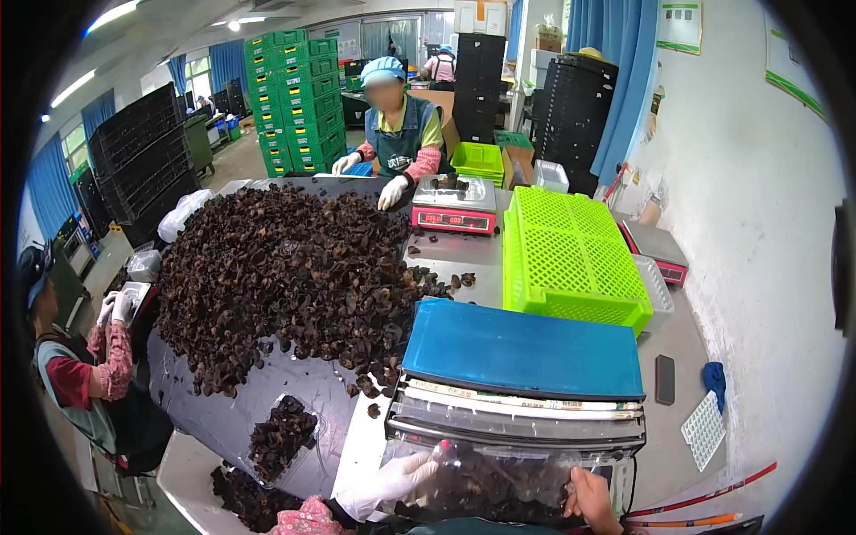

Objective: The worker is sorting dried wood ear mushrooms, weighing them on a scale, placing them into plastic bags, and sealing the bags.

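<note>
In front of me is a pack of dark wood ear mushrooms (498,478) under clear, glossy plastic film. My left hand (394,483), in a white glove, grips the film at the pack's left end. At the right end my bare right hand (592,498) pinches the film between thumb and fingers. The pack lies against the front of a film wrapping machine (521,348) with a blue cover, and a printed film roll (525,400) sits just below that cover. To the left, an unwrapped clear tray of the mushrooms (282,435) rests on the dark table sheet.
A large heap of mushrooms (287,274) covers the table's middle. Beyond the machine stand a lime-green plastic crate (572,261) and a red digital scale (455,204). Two gloved co-workers (401,134) work across and at left. A white bin (194,475) is at lower left.
</note>
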